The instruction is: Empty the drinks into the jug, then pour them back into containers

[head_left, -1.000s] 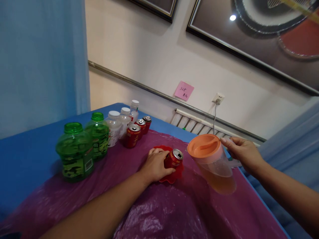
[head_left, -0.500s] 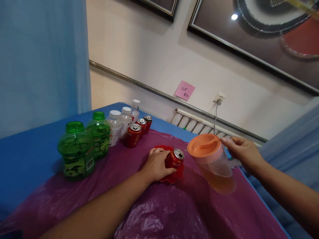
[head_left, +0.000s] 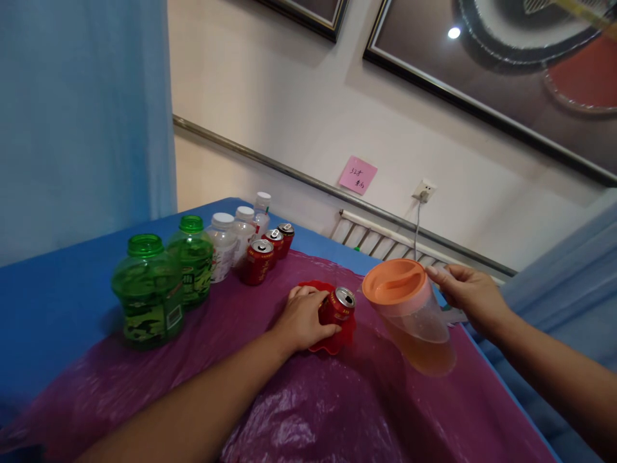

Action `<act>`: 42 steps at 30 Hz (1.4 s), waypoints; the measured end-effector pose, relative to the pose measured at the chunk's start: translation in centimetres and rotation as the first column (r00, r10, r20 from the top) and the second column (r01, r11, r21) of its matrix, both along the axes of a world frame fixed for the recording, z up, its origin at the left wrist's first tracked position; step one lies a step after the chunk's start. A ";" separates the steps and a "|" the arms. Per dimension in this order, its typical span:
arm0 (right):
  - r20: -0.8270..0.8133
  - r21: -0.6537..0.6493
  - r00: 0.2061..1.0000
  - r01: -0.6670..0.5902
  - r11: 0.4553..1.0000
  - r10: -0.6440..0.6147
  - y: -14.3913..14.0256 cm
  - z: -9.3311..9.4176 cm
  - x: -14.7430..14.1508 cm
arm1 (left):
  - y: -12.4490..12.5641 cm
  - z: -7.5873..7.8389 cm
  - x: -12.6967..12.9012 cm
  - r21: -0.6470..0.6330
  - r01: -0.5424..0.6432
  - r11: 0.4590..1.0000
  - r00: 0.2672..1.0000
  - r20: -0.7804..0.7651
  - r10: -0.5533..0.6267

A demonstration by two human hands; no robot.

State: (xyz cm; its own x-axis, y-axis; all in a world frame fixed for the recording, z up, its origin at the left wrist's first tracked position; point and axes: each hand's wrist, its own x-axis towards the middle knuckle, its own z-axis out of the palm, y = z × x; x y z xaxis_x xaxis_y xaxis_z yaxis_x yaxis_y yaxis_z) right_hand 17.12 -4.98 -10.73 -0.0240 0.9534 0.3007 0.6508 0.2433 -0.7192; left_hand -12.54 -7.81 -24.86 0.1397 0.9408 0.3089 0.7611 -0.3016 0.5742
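Left hand (head_left: pixel 303 317) is wrapped round a red drink can (head_left: pixel 336 308) from its left side, thumb in front; I can't see the far fingertips. Can's top is opened, and it sits over a red scalloped dish (head_left: pixel 330 347) under that same hand. Right hand (head_left: pixel 475 296) is closed on the handle of a clear pitcher (head_left: pixel 424 347) with an orange lid (head_left: pixel 394 283), amber liquid inside. I have the pitcher tipped leftward, toward the left hand, spout side near the can's top; can't tell if they touch or if anything is flowing.

Beyond the left hand, a bit to its left: three red cans (head_left: pixel 259 262) in a row. Next to them, further left, three white-capped bottles (head_left: pixel 223 251). Left of the left hand, nearer me, two green plastic bottles (head_left: pixel 147 296) stand close together. Both hands are above a blue table (head_left: pixel 62 263) part-covered by wrinkled purple plastic sheeting (head_left: pixel 289 405). Past the hands, on the wall (head_left: pixel 289 103): pink note (head_left: pixel 357 175) between them, plugged socket (head_left: pixel 424 191) ahead of the right hand.
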 end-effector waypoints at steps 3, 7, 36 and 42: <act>0.016 0.028 1.000 -0.008 1.000 0.007 -0.1 0.1 -0.1 | 0.0 0.0 0.0 0.002 0.002 1.000 1.000 -0.003 -0.002; 0.018 0.035 1.000 -0.009 0.999 0.009 -0.2 0.1 -0.1 | 0.1 -0.1 -0.1 0.008 0.006 1.000 1.000 -0.011 -0.006; -0.006 -0.002 1.000 0.017 1.000 -0.017 0.0 0.0 0.5 | 0.1 -0.2 -0.2 0.023 0.021 1.000 1.000 0.008 -0.021; 0.001 -0.011 1.000 0.021 1.000 -0.021 0.0 0.1 0.5 | 0.0 -0.1 -0.2 0.024 0.012 1.000 1.000 0.007 -0.012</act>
State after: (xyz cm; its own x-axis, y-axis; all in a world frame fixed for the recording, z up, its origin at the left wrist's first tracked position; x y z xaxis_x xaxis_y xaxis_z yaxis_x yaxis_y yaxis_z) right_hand 17.58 -4.99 -10.67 -0.0039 0.9569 0.2902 0.6564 0.2214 -0.7212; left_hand -12.70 -7.78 -24.99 0.1487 0.9315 0.3320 0.7533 -0.3242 0.5722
